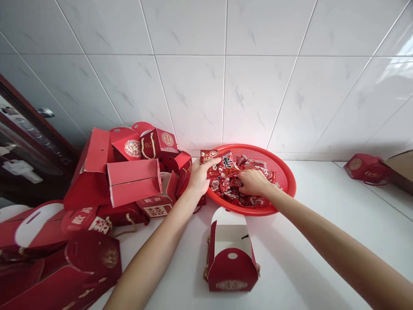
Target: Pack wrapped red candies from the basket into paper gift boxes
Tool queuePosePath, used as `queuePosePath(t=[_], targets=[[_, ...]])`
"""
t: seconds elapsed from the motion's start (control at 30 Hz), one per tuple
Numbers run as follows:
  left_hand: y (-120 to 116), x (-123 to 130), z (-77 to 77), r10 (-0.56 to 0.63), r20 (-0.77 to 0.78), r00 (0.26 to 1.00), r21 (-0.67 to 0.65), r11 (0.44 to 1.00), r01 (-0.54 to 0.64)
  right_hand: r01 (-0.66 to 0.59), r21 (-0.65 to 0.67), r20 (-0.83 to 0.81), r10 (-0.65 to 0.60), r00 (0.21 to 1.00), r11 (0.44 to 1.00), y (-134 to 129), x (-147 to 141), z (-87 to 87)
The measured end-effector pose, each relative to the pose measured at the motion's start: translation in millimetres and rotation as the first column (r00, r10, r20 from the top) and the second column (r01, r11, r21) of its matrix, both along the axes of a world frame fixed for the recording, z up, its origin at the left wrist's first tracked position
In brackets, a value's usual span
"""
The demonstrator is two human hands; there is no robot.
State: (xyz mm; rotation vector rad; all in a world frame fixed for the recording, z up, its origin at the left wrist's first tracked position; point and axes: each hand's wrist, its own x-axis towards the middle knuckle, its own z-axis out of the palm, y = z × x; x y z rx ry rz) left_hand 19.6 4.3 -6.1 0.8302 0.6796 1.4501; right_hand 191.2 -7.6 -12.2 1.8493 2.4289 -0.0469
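My left hand [200, 176] is closed around red candy packets [209, 161] at the left rim of a red plastic basket [287, 176]. Inside the basket, my right hand [253, 181] reaches down with curled fingers among red wrapped sweets [256, 201]. Its fingertips are hidden, so what they grip cannot be made out. Just below the basket stands an open red gift box [232, 271] with a pale inside, its flaps raised and a rope handle at its side. A small dark mark or piece shows on its inner wall.
Many red gift boxes [134, 183] lie heaped at the left on the white tabletop [290, 275]. Another red box [366, 168] sits at the far right beside a brown carton [400, 170]. A tiled wall [258, 99] rises behind; a dark door [29, 159] stands at the left.
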Motion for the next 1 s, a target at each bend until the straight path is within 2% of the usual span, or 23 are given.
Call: queuePosePath(t=[0.2, 0.37, 0.43, 0.47, 0.5, 0.57, 0.6, 0.63, 0.73, 0.83, 0.9, 1.0], targets=[[0, -1, 0.8, 0.023, 0.014, 1.0, -0.037, 0.999, -0.022, 0.101, 0.128, -0.243, -0.067, 0.968, 0.987, -3, 15, 9.6], [0, -1, -1.5, 0.013, 0.001, 1.0, -0.01, 1.0, -0.013, 0.104, 0.085, -0.351, -0.068, 0.934, 0.991, -4, 23, 5.6], [1, -1, -3.0, 0.005, -0.007, 1.0, 0.001, 1.0, -0.005, 0.105, 0.047, -0.447, -0.073, 0.892, 0.993, -4, 28, 5.1], [1, -1, -3.8, 0.001, -0.013, 1.0, 0.007, 1.0, -0.001, 0.101, 0.005, -0.554, -0.082, 0.828, 0.995, -5, 32, 5.7], [2, -1, -4.6, -0.004, -0.02, 1.0, 0.013, 1.0, 0.004, 0.091, -0.055, -0.687, -0.103, 0.72, 0.994, -6, 35, 7.0], [2, -2, -6.1, -0.014, -0.034, 0.999, 0.025, 1.0, 0.015, 0.03, -0.195, -0.904, -0.191, 0.382, 0.98, -9, 39, 10.7], [2, -2, -6.7, -0.024, -0.046, 0.999, 0.03, 0.999, 0.025, -0.01, -0.249, -0.944, -0.24, 0.227, 0.968, -11, 40, 12.6], [2, -2, -7.2, -0.038, -0.062, 0.997, 0.036, 0.999, 0.041, -0.041, -0.284, -0.952, -0.276, 0.134, 0.958, -13, 40, 14.3], [2, -2, -7.8, -0.088, -0.123, 0.988, 0.055, 0.994, 0.096, -0.102, -0.336, -0.941, -0.338, -0.004, 0.936, -19, 38, 16.1], [0, -1, -6.7, -0.094, -0.154, 0.984, 0.06, 0.993, 0.105, -0.153, -0.303, -0.939, -0.322, -0.121, 0.941, -22, 35, 12.6], [0, -1, -5.2, -0.089, -0.157, 0.984, 0.057, 0.993, 0.099, -0.142, -0.25, -0.952, -0.27, -0.145, 0.958, -24, 34, 9.7], [-2, -1, -3.3, -0.09, -0.155, 0.984, 0.051, 0.994, 0.099, -0.102, -0.214, -0.966, -0.226, -0.128, 0.971, -27, 33, 7.5]])
